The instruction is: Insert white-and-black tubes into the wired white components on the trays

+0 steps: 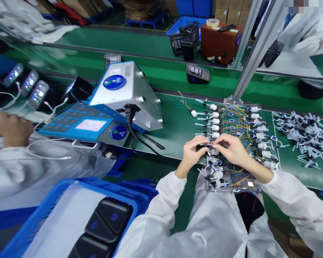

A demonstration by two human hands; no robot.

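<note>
Both hands are together over a clear plastic tray (233, 186) holding rows of small white cylindrical parts (215, 128) with coloured wires. My left hand (193, 152) is closed in a pinch, thumb against fingers. My right hand (231, 148) pinches from the other side, its fingertips almost meeting the left ones. A small dark piece (205, 145) shows between the fingertips; its kind is too hidden to name. Short translucent tubes stick out to the left of several parts. One wired white part (193, 113) lies apart, beyond the tray's left side.
Right of the tray lies a heap of short tubes with black fittings (304, 138). A blue-and-silver machine (129, 96) with a black cable stands left. A metal post (254, 53) rises behind the tray. A blue crate (140, 200) holds black housings. A co-worker's hand (12, 129) is far left.
</note>
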